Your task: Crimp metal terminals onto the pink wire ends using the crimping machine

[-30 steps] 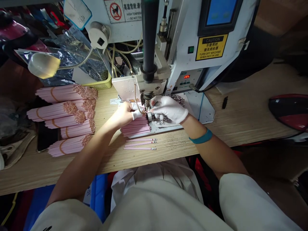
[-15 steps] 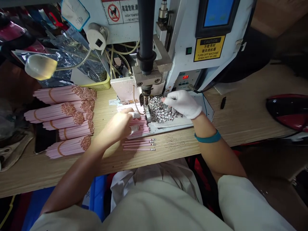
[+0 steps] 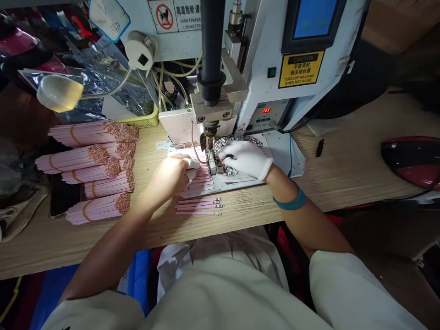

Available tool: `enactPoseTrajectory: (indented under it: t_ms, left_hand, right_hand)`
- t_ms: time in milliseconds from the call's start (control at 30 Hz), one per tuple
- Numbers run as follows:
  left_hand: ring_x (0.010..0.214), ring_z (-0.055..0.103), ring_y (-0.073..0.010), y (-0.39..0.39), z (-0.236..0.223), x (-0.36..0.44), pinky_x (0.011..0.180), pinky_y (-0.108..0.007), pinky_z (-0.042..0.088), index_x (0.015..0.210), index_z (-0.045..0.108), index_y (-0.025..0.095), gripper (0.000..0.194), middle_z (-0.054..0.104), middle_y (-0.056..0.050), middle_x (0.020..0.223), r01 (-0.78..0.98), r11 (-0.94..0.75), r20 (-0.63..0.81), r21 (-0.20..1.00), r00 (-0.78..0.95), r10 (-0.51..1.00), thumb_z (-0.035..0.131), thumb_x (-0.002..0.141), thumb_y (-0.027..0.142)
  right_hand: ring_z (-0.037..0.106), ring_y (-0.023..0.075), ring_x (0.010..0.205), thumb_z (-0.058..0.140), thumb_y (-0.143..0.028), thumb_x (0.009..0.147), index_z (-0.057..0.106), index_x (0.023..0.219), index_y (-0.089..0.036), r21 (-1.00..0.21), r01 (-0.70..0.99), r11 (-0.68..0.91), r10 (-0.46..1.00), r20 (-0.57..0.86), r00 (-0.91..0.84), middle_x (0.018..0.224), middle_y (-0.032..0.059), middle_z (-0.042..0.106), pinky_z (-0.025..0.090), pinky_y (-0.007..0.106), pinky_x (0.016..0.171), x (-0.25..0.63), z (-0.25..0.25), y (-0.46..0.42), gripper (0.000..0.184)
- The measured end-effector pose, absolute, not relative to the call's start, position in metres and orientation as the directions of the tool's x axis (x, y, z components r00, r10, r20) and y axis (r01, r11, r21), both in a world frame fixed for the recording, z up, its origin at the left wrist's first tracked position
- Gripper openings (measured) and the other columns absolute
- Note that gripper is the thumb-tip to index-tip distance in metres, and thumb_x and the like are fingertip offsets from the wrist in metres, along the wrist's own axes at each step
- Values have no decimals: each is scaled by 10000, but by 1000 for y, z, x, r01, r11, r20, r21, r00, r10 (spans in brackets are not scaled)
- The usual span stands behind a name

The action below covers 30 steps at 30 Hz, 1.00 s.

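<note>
Pressing down on a stack of pink strips [image 3: 201, 181], the left hand [image 3: 170, 176] is lying over their near part with its white-wrapped fingers [image 3: 191, 164] curled, though I cannot tell whether it is gripping one strip or only steadying the stack. The white-gloved right hand [image 3: 246, 159] is pinching in toward small metal tabs [image 3: 220, 168] on the pale plate [image 3: 285, 153], just right of the welding electrode [image 3: 209, 140]; whether a tab sits between its fingers is hidden. With everything crowded this tightly, good work appears to depend on keeping each strip end square under the electrode and the fingertips clear of it. A thin copper-coloured tube [image 3: 193, 144] is curving down just left of the electrode and could snag a strip. Farther left, banded bundles of pink strips [image 3: 85, 160] are lying on the wooden surface [image 3: 343, 169], and three loose strips [image 3: 198, 206] are sitting near the plate. Farther away, a red digital readout [image 3: 266, 110] is glowing below a yellow caution label [image 3: 300, 68], while a gooseneck lamp [image 3: 58, 94] is reaching in from the left.
</note>
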State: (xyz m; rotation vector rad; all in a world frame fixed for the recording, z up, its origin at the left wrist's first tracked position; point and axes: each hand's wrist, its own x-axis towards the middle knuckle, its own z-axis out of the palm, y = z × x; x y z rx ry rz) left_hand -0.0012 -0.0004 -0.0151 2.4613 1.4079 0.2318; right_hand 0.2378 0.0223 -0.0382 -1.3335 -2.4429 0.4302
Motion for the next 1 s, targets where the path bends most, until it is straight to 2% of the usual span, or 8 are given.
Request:
enactPoseTrajectory:
  t_ms: [100, 267, 433, 500, 600, 733, 867, 1000]
  left_hand:
    - [791, 637, -231, 0, -13, -1, 730, -308, 477, 831, 713, 151, 231, 701, -82, 843, 813, -442, -14, 379, 483, 875, 508, 766, 237]
    - [792, 634, -214, 0, -8, 1, 726, -294, 463, 855, 724, 157, 235, 701, -72, 850, 777, -435, -3, 456, 490, 872, 519, 767, 230]
    - [774, 609, -181, 4, -7, 1, 703, -269, 443, 774, 695, 150, 217, 677, -72, 865, 672, -484, 59, 561, 550, 833, 541, 827, 292]
    - [731, 583, -164, 6, -8, 1, 668, -257, 427, 700, 658, 141, 257, 655, -61, 810, 635, -435, 21, 639, 551, 834, 551, 835, 332]
    - [612, 517, -129, 9, -10, 0, 572, -237, 381, 636, 604, 133, 323, 596, -30, 678, 596, -252, -116, 762, 510, 852, 577, 819, 399]
    - [606, 513, -127, 11, -11, -1, 558, -232, 377, 669, 624, 122, 330, 596, -26, 663, 544, -49, -239, 838, 446, 863, 628, 773, 435]
    - [632, 517, -122, 13, -11, 2, 583, -232, 389, 657, 620, 119, 305, 616, -31, 715, 496, 10, -260, 868, 438, 861, 653, 734, 413]
    - [629, 510, -119, 15, -12, 4, 576, -230, 384, 628, 592, 126, 254, 598, -22, 695, 523, -31, -234, 852, 433, 871, 611, 723, 361]
  right_hand:
    - [605, 224, 810, 578, -187, 802, 726, 827, -148, -415, 756, 506, 856, 140, -497, 871, 86, 681, 416, 317, 688, 239, -36, 22, 155]
    - [613, 184, 775, 560, -168, 824, 681, 897, -145, -689, 613, 386, 911, 181, -370, 834, 54, 679, 435, 291, 712, 244, -23, 20, 143]
    - [579, 151, 603, 600, -252, 821, 647, 840, -131, -908, 409, 96, 963, -19, -270, 659, 41, 631, 437, 268, 550, 240, -21, 17, 131]
    - [583, 147, 631, 627, -260, 801, 645, 817, -128, -919, 382, 92, 973, 2, -231, 676, 41, 635, 442, 254, 547, 236, -22, 17, 133]
    - [582, 134, 625, 659, -271, 777, 636, 761, -131, -936, 336, 100, 982, 39, -184, 685, 32, 631, 444, 229, 516, 231, -25, 17, 142]
    - [535, 94, 426, 668, -213, 762, 592, 747, -133, -979, 94, -179, 952, -197, -235, 577, 5, 590, 389, 188, 351, 221, -27, 13, 111]
    - [515, 83, 379, 633, -120, 769, 566, 748, -141, -947, -35, -319, 909, -295, -294, 528, -3, 577, 399, 166, 316, 213, -28, 10, 73]
    - [501, 74, 384, 614, -33, 725, 562, 796, -153, -926, -117, -358, 887, -299, -353, 534, -32, 547, 370, 144, 289, 211, -30, 11, 148]
